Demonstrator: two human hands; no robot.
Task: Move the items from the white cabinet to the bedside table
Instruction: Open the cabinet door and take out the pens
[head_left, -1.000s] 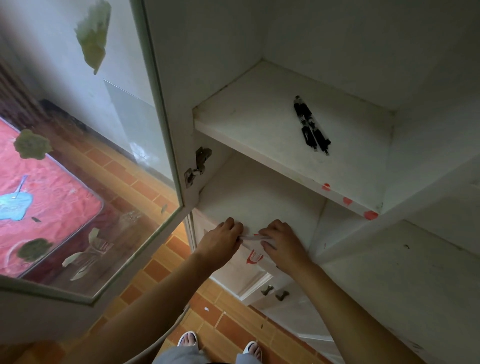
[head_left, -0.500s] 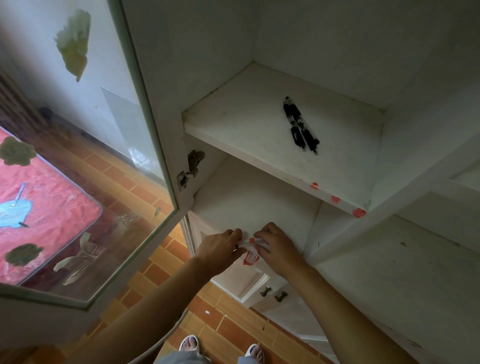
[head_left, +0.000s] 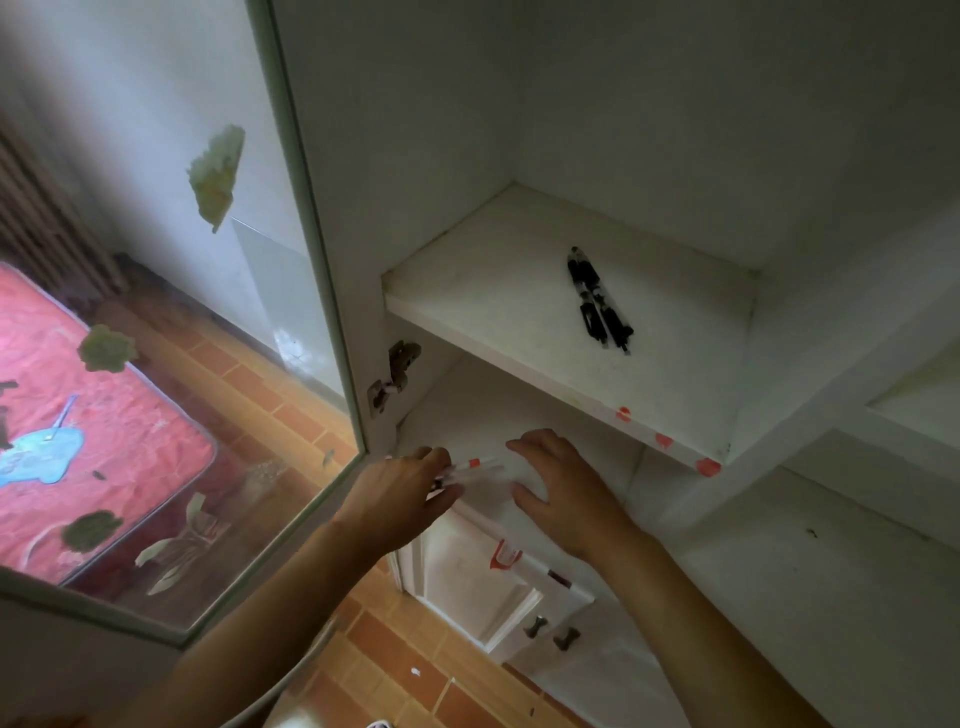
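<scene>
Head view, looking down into an open white cabinet (head_left: 649, 130). Low in the centre of the frame, the left hand (head_left: 400, 499) has its fingers curled around a small bunch of white pens (head_left: 475, 467), one showing a red band; their tips stick out to the right over the lower shelf (head_left: 519, 415). Just right of them, the right hand (head_left: 566, 493) is spread wide with relaxed fingers, grasping nothing, hovering above or resting on that same shelf; which cannot be told. Above and to the right, on the upper shelf (head_left: 493, 291), a few black pens (head_left: 597, 304) lie side by side, well apart from both hands. Red stickers (head_left: 665, 441) dot that shelf's front edge. At left of the frame, the cabinet's glass door (head_left: 156, 312) stands open, patchy with sticker scraps. Below lies a brick-patterned floor (head_left: 395, 670).
</scene>
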